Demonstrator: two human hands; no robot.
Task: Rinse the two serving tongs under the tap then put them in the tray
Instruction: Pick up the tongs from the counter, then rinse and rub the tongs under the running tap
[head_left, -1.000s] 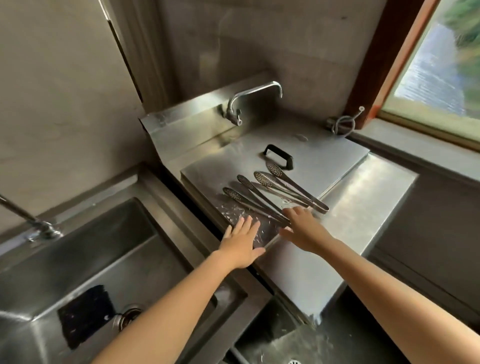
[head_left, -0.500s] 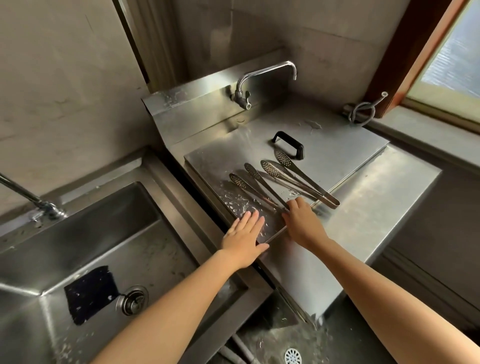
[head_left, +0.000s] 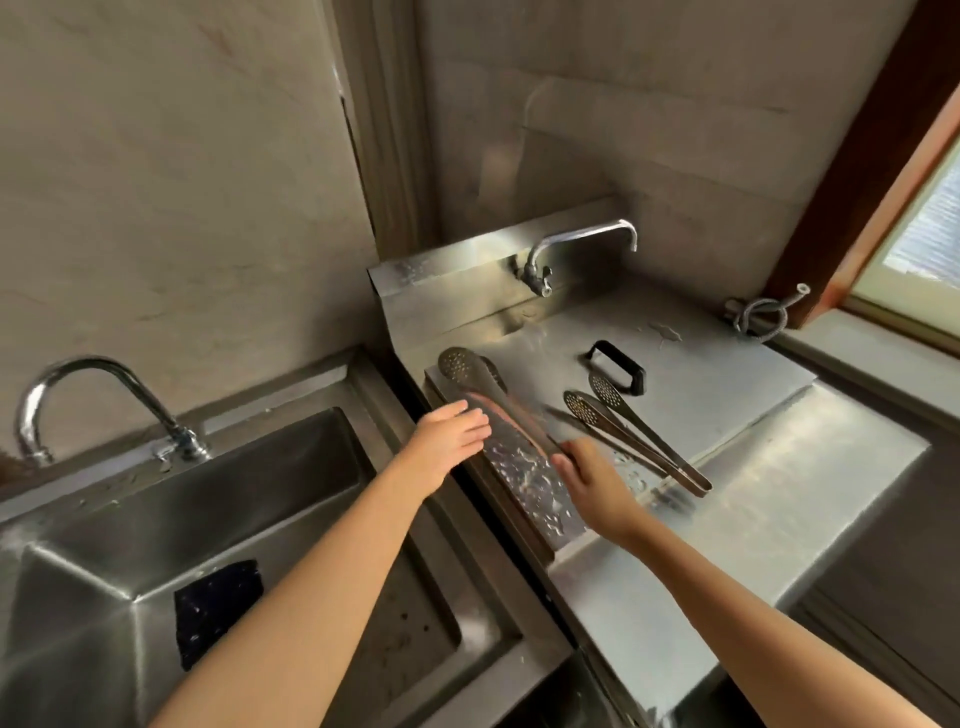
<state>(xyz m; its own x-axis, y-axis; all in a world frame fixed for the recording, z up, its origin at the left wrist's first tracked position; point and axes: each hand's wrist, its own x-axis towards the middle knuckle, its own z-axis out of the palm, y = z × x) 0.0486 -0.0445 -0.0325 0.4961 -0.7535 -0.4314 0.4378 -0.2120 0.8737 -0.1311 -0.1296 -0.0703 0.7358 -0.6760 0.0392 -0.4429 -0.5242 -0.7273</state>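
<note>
Nearest you on the left, a steel sink (head_left: 156, 530) holds a dark sponge (head_left: 215, 605) on its floor, with a curved tap (head_left: 93, 395) at its back edge. Beside it on the right, a wet metal tray (head_left: 524, 483) with a black handle (head_left: 618, 366) lies flat on the steel worktop (head_left: 727, 519). Your right hand (head_left: 592, 480) is closed around the hinge end of one pair of tongs (head_left: 483, 387), holding it lifted and slanted over the tray's left edge, its perforated scoops pointing away from you. Your left hand (head_left: 452, 441) hovers flat with fingers spread, just beside those tongs on their left; whether it touches them cannot be told. A second pair of tongs (head_left: 634, 434) rests on the tray to the right, scoops toward the handle, close to your right hand but apart from it. Farther back, a second tap (head_left: 576, 249) juts from the steel splashback, and a coiled hose (head_left: 761, 314) sits near the window corner.
</note>
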